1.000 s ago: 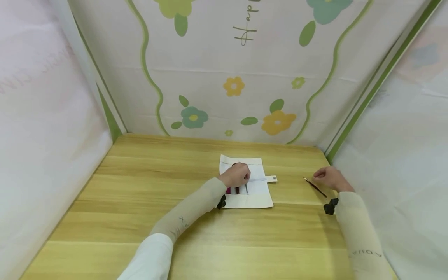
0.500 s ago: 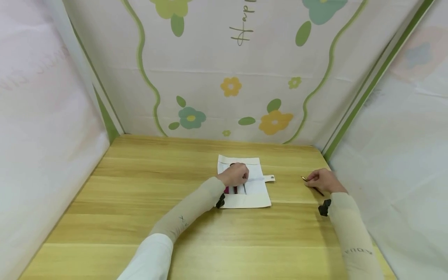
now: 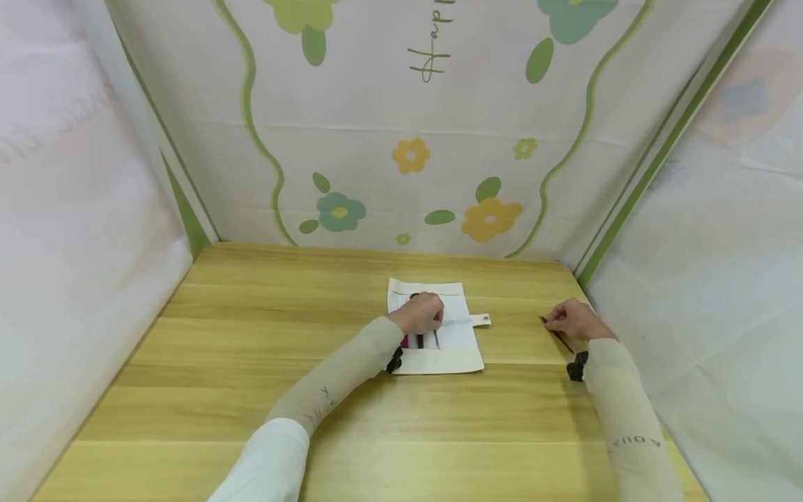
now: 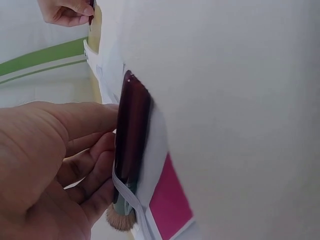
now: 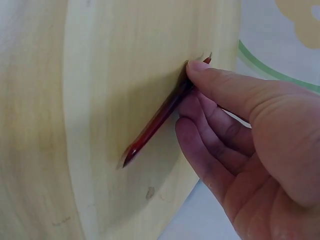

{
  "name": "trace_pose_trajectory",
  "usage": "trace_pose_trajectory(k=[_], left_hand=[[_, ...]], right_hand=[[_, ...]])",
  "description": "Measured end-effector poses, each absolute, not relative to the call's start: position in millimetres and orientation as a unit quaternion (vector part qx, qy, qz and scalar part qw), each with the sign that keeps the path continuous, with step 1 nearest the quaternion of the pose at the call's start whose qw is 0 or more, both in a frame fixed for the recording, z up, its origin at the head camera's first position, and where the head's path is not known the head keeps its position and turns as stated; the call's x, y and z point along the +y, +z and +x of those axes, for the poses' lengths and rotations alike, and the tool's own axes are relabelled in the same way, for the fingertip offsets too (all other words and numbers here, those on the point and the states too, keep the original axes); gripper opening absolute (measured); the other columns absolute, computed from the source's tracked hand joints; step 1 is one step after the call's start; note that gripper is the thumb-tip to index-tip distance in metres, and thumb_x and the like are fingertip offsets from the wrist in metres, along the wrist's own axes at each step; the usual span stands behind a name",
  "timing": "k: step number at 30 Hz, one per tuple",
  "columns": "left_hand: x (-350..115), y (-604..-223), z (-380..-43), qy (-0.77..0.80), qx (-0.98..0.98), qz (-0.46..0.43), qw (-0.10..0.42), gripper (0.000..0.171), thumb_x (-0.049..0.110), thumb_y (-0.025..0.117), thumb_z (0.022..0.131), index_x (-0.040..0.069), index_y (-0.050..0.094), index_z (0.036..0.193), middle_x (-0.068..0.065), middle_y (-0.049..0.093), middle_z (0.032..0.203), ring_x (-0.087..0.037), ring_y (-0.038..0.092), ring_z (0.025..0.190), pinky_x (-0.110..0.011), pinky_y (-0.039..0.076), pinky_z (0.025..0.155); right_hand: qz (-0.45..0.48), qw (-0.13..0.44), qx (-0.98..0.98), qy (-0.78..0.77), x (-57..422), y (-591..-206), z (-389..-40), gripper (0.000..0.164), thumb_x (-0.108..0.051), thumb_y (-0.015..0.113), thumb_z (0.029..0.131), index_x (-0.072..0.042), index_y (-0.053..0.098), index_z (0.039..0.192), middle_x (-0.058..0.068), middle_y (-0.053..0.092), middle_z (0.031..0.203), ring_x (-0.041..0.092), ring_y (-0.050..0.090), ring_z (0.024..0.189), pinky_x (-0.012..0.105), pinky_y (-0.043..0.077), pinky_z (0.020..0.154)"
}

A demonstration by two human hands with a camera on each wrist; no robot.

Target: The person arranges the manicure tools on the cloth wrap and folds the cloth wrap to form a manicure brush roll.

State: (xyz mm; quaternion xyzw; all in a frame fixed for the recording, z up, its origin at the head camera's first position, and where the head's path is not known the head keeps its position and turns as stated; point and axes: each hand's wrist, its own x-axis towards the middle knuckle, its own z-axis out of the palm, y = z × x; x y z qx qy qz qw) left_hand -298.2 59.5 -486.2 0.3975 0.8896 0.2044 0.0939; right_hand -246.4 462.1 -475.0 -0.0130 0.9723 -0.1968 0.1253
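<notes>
A white brush roll (image 3: pixel 439 361) lies unrolled on the wooden table (image 3: pixel 351 446). My left hand (image 3: pixel 419 314) rests over its middle, fingers curled. In the left wrist view, its fingertips are right at the dark red handle of a thick makeup brush (image 4: pixel 132 130), which sits under a white elastic band (image 4: pixel 127 192), bristles outward. I cannot tell whether these fingers pinch the elastic. To the right, my right hand (image 3: pixel 576 319) pinches a slim makeup brush (image 5: pixel 157 117) between thumb and fingers near one end. Its dark red handle slants away from the fingers, close over the table.
A thin brush (image 3: pixel 437 339) and a magenta piece (image 4: pixel 170 200) also show in the roll. Its snap tab (image 3: pixel 481 319) points right. White printed fabric walls (image 3: pixel 408 104) enclose the table at the back and sides.
My right hand has moved left onto the slim makeup brush, which lay beside it on the table, and now pinches it. The left hand has stayed over the roll.
</notes>
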Motion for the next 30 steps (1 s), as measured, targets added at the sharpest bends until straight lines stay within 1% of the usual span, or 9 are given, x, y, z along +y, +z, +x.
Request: trace_pose_trajectory(k=[3, 6, 9, 15, 20, 26, 28, 30], left_hand=[[60.7, -486.5, -300.0, 0.203, 0.887, 0.402, 0.099, 0.042, 0.002, 0.062, 0.101, 0.014, 0.053, 0.062, 0.007, 0.040, 0.061, -0.008, 0.035, 0.060, -0.022, 0.040, 0.067], [61.6, -485.9, -300.6, 0.199, 0.887, 0.405, 0.103, 0.051, 0.001, 0.059, 0.101, 0.017, 0.039, 0.057, 0.006, 0.027, 0.056, -0.010, 0.026, 0.057, -0.023, 0.035, 0.064], [62.2, -485.5, -299.9, 0.196, 0.888, 0.403, 0.104, 0.052, 0.001, 0.058, 0.102, 0.019, 0.039, 0.057, 0.007, 0.028, 0.056, -0.009, 0.027, 0.057, -0.024, 0.035, 0.065], [61.7, -486.2, -297.9, 0.199, 0.888, 0.402, 0.100, 0.050, 0.002, 0.057, 0.103, 0.018, 0.041, 0.059, 0.006, 0.031, 0.057, -0.009, 0.030, 0.058, -0.023, 0.035, 0.064], [58.7, -488.3, -296.8, 0.207, 0.884, 0.409, 0.096, 0.049, 0.004, 0.057, 0.105, 0.018, 0.043, 0.060, 0.007, 0.034, 0.056, -0.009, 0.031, 0.056, -0.023, 0.033, 0.061], [58.6, -490.4, -298.4, 0.221, 0.877, 0.417, 0.083, 0.051, 0.002, 0.056, 0.104, 0.018, 0.039, 0.059, 0.007, 0.028, 0.055, -0.010, 0.026, 0.056, -0.023, 0.030, 0.060], [59.5, -489.3, -298.9, 0.225, 0.877, 0.417, 0.083, 0.050, 0.001, 0.056, 0.104, 0.017, 0.040, 0.059, 0.006, 0.029, 0.056, -0.010, 0.026, 0.055, -0.023, 0.031, 0.060], [60.8, -488.4, -299.6, 0.221, 0.878, 0.416, 0.084, 0.048, 0.002, 0.057, 0.104, 0.017, 0.044, 0.060, 0.007, 0.033, 0.057, -0.009, 0.030, 0.056, -0.023, 0.033, 0.061]], right_hand=[[-0.023, 0.127, 0.973, -0.190, 459.9, -472.0, -249.2, 0.014, -0.017, 0.073, 0.099, -0.004, 0.079, 0.100, 0.012, 0.077, 0.098, 0.022, 0.068, 0.083, 0.038, 0.055, 0.073], [-0.027, 0.133, 0.973, -0.187, 455.7, -469.8, -252.7, 0.016, -0.018, 0.073, 0.100, -0.003, 0.078, 0.101, 0.013, 0.077, 0.098, 0.020, 0.066, 0.080, 0.034, 0.053, 0.070], [-0.024, 0.136, 0.973, -0.186, 448.9, -468.4, -257.6, 0.017, -0.020, 0.072, 0.100, -0.004, 0.079, 0.102, 0.012, 0.077, 0.100, 0.017, 0.064, 0.080, 0.033, 0.052, 0.070], [-0.038, 0.126, 0.972, -0.194, 424.5, -463.4, -270.5, 0.020, -0.019, 0.071, 0.101, -0.001, 0.078, 0.106, 0.016, 0.077, 0.104, 0.019, 0.065, 0.082, 0.033, 0.053, 0.072], [-0.053, 0.119, 0.969, -0.211, 389.4, -460.5, -286.3, 0.023, -0.019, 0.069, 0.102, 0.001, 0.078, 0.111, 0.017, 0.077, 0.108, 0.020, 0.066, 0.085, 0.033, 0.053, 0.073], [-0.047, 0.117, 0.959, -0.253, 343.1, -454.5, -307.7, 0.026, -0.023, 0.067, 0.103, -0.003, 0.076, 0.117, 0.016, 0.076, 0.114, 0.025, 0.071, 0.096, 0.037, 0.058, 0.082], [-0.050, 0.117, 0.956, -0.264, 328.4, -452.8, -314.1, 0.026, -0.023, 0.067, 0.103, -0.003, 0.076, 0.118, 0.016, 0.076, 0.115, 0.026, 0.072, 0.098, 0.038, 0.058, 0.083], [-0.049, 0.120, 0.952, -0.276, 314.3, -451.8, -319.2, 0.027, -0.024, 0.068, 0.103, -0.004, 0.075, 0.118, 0.015, 0.076, 0.114, 0.025, 0.072, 0.097, 0.037, 0.057, 0.084]])
